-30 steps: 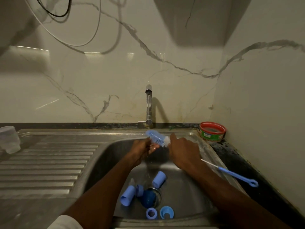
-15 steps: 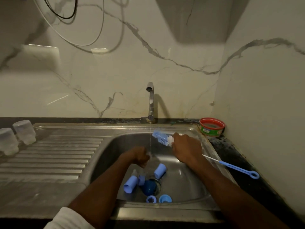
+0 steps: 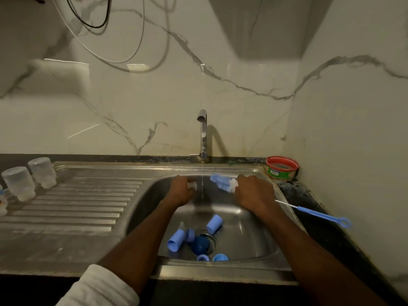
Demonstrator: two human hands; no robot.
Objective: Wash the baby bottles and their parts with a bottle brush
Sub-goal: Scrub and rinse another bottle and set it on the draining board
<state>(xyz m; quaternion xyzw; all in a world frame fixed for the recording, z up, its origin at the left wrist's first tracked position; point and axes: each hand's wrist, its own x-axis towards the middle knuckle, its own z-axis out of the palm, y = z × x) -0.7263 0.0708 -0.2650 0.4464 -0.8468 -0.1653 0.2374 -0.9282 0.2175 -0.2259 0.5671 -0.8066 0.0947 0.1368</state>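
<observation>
The bottle brush (image 3: 223,183) was blue with white. The caps (image 3: 213,224) in the steel-grey sink (image 3: 254,244) were light blue. The tub (image 3: 282,168) was red and green, and the wall (image 3: 154,96) was white marble with grey veins.

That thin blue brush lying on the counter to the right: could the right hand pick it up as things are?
Probably not at once. The thin blue brush lies uncovered just beside the right hand, but that hand already grips the bottle brush and would likely have to put it down first.
</observation>
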